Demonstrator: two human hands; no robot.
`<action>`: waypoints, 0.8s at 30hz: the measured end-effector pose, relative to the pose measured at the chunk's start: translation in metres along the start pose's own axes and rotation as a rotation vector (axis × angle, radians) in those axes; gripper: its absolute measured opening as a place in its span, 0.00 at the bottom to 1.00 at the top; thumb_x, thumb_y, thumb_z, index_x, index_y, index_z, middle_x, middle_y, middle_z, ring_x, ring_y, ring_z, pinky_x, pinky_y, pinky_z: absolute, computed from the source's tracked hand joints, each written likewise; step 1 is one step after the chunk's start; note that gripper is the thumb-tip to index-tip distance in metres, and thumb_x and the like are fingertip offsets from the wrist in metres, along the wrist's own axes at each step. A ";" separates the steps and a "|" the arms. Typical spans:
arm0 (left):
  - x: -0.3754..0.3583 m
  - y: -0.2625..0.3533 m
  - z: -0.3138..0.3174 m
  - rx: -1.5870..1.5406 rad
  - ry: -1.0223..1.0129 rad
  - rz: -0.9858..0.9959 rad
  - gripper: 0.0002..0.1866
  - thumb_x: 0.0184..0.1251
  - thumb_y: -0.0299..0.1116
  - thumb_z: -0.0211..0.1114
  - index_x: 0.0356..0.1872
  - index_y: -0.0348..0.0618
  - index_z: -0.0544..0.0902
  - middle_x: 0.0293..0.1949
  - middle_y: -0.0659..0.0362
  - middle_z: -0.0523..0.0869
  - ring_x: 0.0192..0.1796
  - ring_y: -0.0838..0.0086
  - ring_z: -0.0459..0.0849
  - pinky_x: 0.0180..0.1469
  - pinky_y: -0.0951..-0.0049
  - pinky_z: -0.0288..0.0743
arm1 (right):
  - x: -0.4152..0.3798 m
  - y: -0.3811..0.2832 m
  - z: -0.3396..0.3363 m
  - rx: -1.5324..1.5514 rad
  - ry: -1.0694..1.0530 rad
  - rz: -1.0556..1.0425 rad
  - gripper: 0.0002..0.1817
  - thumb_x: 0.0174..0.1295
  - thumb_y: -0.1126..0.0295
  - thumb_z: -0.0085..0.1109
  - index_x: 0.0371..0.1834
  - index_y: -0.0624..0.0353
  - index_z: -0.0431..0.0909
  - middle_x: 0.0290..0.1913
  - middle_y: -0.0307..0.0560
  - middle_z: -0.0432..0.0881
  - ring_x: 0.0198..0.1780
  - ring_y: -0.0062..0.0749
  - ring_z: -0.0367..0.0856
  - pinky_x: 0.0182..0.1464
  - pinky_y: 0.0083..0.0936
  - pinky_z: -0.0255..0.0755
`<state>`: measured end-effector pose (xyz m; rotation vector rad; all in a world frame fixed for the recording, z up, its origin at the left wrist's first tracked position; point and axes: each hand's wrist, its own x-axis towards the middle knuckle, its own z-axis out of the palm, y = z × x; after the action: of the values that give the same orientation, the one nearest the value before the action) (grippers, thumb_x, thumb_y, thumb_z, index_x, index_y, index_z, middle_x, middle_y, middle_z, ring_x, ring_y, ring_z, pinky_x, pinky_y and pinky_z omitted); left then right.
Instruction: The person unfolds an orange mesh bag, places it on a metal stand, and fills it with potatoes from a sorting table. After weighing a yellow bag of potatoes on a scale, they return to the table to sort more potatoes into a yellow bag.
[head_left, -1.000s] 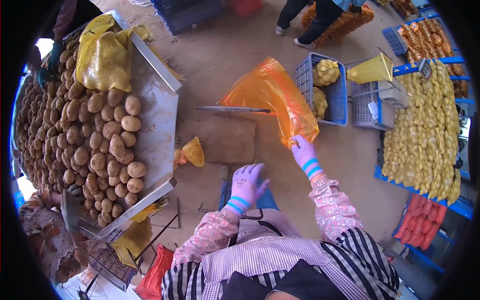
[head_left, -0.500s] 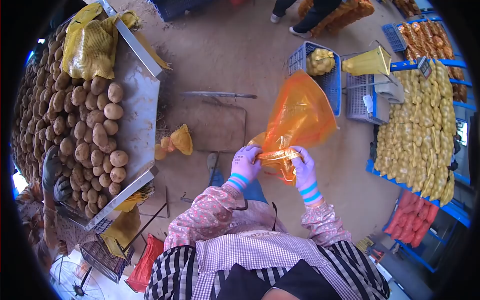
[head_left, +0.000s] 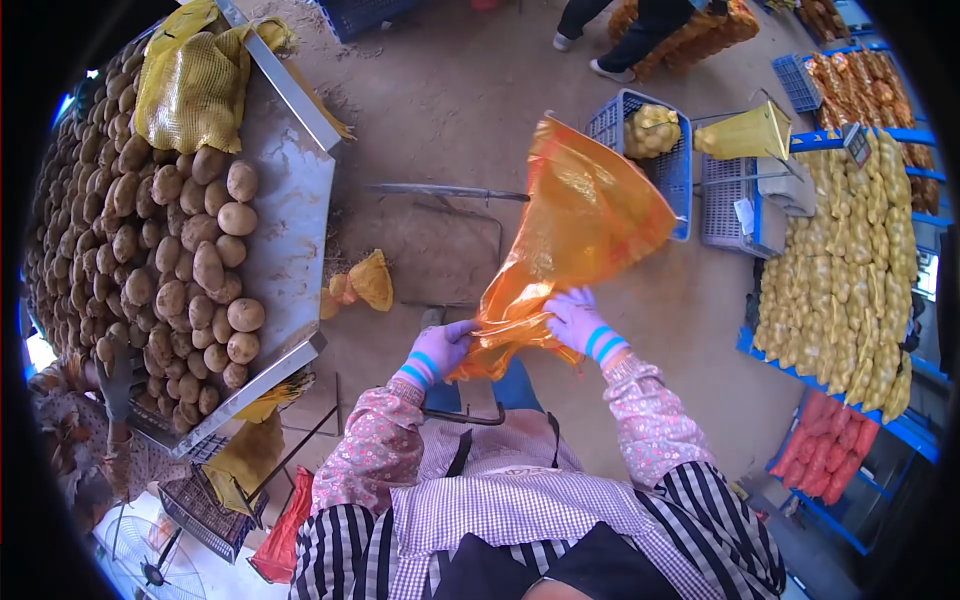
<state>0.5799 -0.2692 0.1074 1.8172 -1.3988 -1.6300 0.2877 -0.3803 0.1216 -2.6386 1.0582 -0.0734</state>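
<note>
An orange mesh bag [head_left: 590,210] hangs in front of me, with its wide end fanned out away from my body and its near end bunched up. My left hand [head_left: 442,350], in a purple glove, grips the left edge of the gathered part. On the right side of that part, my gloved right hand [head_left: 577,322] holds the bag, with some of its fingers resting over the orange material. The bag looks flat and unfilled. A metal stand [head_left: 440,190] on the floor is partly covered by it.
Loose potatoes [head_left: 160,270] cover a metal-edged table [head_left: 285,215] at left, where a yellow net sack [head_left: 195,95] lies and a co-worker's gloved hand [head_left: 117,375] reaches in. Blue crates [head_left: 680,190] and stacked potato sacks [head_left: 840,270] stand at right. Another person's legs [head_left: 635,40] are at the back.
Both hands have moved nearer my body and left, and they are farther apart in height less than in width. The bag's far end has swung left and spread out.
</note>
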 end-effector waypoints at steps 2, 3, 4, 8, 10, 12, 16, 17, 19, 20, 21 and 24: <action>0.001 -0.005 -0.012 0.216 -0.072 -0.166 0.16 0.71 0.41 0.64 0.56 0.51 0.88 0.44 0.49 0.92 0.48 0.55 0.91 0.57 0.59 0.82 | 0.004 0.003 0.052 0.557 -0.675 0.392 0.15 0.64 0.60 0.60 0.53 0.49 0.83 0.53 0.55 0.85 0.54 0.57 0.84 0.61 0.41 0.77; 0.004 -0.021 -0.014 0.245 -0.103 -0.228 0.20 0.68 0.48 0.64 0.55 0.52 0.89 0.47 0.50 0.92 0.51 0.50 0.89 0.60 0.55 0.80 | -0.009 0.015 0.116 0.503 -0.687 0.080 0.16 0.67 0.58 0.58 0.54 0.51 0.83 0.53 0.55 0.86 0.55 0.57 0.84 0.61 0.41 0.77; 0.008 -0.033 -0.015 0.247 -0.095 -0.235 0.20 0.68 0.48 0.64 0.55 0.52 0.89 0.47 0.50 0.92 0.51 0.50 0.89 0.60 0.55 0.80 | -0.024 0.018 0.165 0.443 -0.686 -0.231 0.17 0.71 0.57 0.56 0.55 0.53 0.83 0.53 0.56 0.86 0.55 0.58 0.84 0.61 0.41 0.77; 0.022 -0.083 -0.023 0.532 -0.363 -0.393 0.20 0.71 0.51 0.61 0.56 0.57 0.89 0.55 0.52 0.89 0.58 0.52 0.87 0.64 0.55 0.78 | 0.013 -0.080 0.078 0.812 -1.236 0.497 0.23 0.75 0.56 0.52 0.66 0.55 0.79 0.64 0.55 0.83 0.62 0.56 0.82 0.65 0.42 0.74; 0.024 -0.092 -0.025 0.541 -0.380 -0.408 0.20 0.70 0.52 0.61 0.55 0.57 0.89 0.56 0.53 0.89 0.59 0.53 0.86 0.65 0.54 0.78 | -0.010 -0.079 0.115 0.804 -1.144 0.282 0.25 0.76 0.51 0.49 0.63 0.58 0.80 0.59 0.56 0.86 0.55 0.51 0.85 0.62 0.41 0.76; 0.024 -0.092 -0.027 0.529 -0.329 -0.375 0.22 0.69 0.52 0.62 0.56 0.54 0.89 0.57 0.53 0.89 0.60 0.52 0.86 0.64 0.54 0.78 | -0.025 -0.074 0.145 0.688 -0.885 0.124 0.25 0.75 0.52 0.51 0.64 0.57 0.79 0.59 0.58 0.85 0.56 0.52 0.85 0.60 0.43 0.77; 0.037 -0.093 -0.043 0.240 -0.046 -0.453 0.21 0.69 0.48 0.63 0.58 0.51 0.88 0.57 0.53 0.89 0.59 0.57 0.87 0.63 0.58 0.79 | 0.038 -0.065 0.083 0.343 -0.639 0.411 0.17 0.70 0.54 0.57 0.54 0.50 0.83 0.49 0.55 0.88 0.51 0.57 0.85 0.55 0.47 0.79; 0.039 -0.095 -0.048 -0.036 0.180 -0.415 0.19 0.70 0.43 0.64 0.57 0.48 0.87 0.55 0.53 0.90 0.57 0.61 0.88 0.61 0.62 0.80 | 0.053 -0.061 0.069 0.425 -0.423 0.425 0.13 0.68 0.58 0.60 0.49 0.52 0.83 0.46 0.56 0.87 0.50 0.58 0.85 0.54 0.50 0.78; 0.045 -0.091 -0.057 -0.312 0.403 -0.369 0.17 0.70 0.38 0.65 0.57 0.45 0.87 0.53 0.54 0.91 0.55 0.66 0.89 0.60 0.66 0.80 | 0.085 -0.049 0.048 0.435 -0.141 0.289 0.12 0.68 0.67 0.62 0.53 0.53 0.82 0.51 0.52 0.87 0.54 0.55 0.84 0.57 0.46 0.78; 0.047 -0.087 -0.063 -0.470 0.555 -0.220 0.15 0.70 0.32 0.66 0.55 0.43 0.88 0.51 0.56 0.91 0.54 0.70 0.88 0.60 0.70 0.79 | 0.099 -0.046 0.033 0.435 -0.142 0.289 0.12 0.68 0.67 0.62 0.53 0.53 0.82 0.51 0.52 0.87 0.54 0.55 0.84 0.57 0.46 0.78; 0.049 -0.081 -0.069 -0.625 0.704 -0.065 0.13 0.70 0.26 0.66 0.54 0.42 0.88 0.49 0.58 0.91 0.52 0.73 0.88 0.59 0.74 0.79 | 0.112 -0.045 0.018 0.471 -0.041 0.277 0.11 0.68 0.68 0.62 0.52 0.53 0.82 0.50 0.53 0.87 0.54 0.54 0.84 0.57 0.45 0.78; 0.049 -0.058 -0.087 -0.573 0.773 0.081 0.13 0.68 0.21 0.67 0.51 0.40 0.88 0.48 0.61 0.89 0.52 0.74 0.85 0.59 0.76 0.78 | 0.132 -0.039 0.009 0.555 0.082 0.338 0.12 0.67 0.70 0.61 0.52 0.53 0.83 0.48 0.53 0.87 0.52 0.53 0.84 0.57 0.43 0.77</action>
<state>0.6755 -0.3126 0.0605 1.7052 -0.5763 -0.9533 0.4109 -0.4414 0.1163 -1.9563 1.2760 -0.3491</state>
